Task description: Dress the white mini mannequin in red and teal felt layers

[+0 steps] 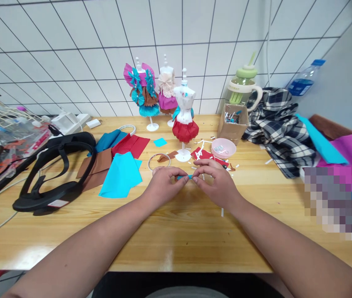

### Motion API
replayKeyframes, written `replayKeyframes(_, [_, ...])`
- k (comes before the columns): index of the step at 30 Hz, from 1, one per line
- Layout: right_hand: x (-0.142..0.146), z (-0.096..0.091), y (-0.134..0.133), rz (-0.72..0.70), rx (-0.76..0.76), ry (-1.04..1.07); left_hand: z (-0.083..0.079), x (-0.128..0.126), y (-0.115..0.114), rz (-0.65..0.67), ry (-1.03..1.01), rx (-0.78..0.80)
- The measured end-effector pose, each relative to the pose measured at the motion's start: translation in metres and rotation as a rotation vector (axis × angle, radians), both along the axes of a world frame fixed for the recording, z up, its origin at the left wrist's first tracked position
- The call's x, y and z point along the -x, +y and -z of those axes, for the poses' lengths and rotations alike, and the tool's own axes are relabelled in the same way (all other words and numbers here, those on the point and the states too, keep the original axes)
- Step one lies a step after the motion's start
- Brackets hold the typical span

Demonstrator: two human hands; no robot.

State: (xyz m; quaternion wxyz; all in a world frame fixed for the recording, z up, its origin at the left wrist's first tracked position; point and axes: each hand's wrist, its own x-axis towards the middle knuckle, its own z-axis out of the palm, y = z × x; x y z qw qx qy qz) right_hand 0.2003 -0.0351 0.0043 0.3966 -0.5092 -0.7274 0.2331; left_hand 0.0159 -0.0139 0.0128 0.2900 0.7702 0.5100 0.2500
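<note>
In from the desk's front edge (169, 265), my left hand (166, 182) and right hand (216, 181) pinch a blue strip (190, 176); uneven pulling could tear it.

A white-tiled wall (166, 25) with dark lines rose behind the pale wooden desk (191, 242), whose glossy top caught reflected light near its front edge; a plain greyish surface (351, 78) stood at right.

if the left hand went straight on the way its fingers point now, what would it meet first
Most likely the right hand, whose fingertips are just across from those of the left hand; a small blue piece shows between the two. Depth is hard to judge here.
</note>
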Motion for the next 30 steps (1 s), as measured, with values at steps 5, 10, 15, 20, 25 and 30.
replayKeyframes(5, [-0.0005, 0.0022, 0.0006, 0.012, -0.047, -0.058, -0.0019, -0.0008, -0.0020, -0.016, 0.008, -0.005])
replayKeyframes(10, [-0.0018, 0.0033, 0.0004, -0.003, -0.132, -0.083, -0.0065, -0.0004, -0.0031, 0.007, -0.035, -0.006])
replayKeyframes(15, [-0.0008, 0.0036, -0.0009, -0.022, -0.158, -0.084, -0.0076, -0.0004, -0.0050, -0.023, -0.065, -0.071])
replayKeyframes(20, [0.0019, 0.0005, -0.0040, 0.001, -0.152, -0.046, -0.0038, -0.0009, -0.0042, -0.032, -0.052, -0.165])
replayKeyframes(25, [0.0035, -0.0025, -0.0048, 0.099, 0.034, 0.087, -0.0039, -0.0008, -0.0050, -0.004, -0.064, -0.222])
replayKeyframes(30, [-0.0004, -0.0031, 0.0014, -0.002, 0.327, 0.250, -0.0044, 0.0013, -0.0053, 0.061, -0.040, -0.190])
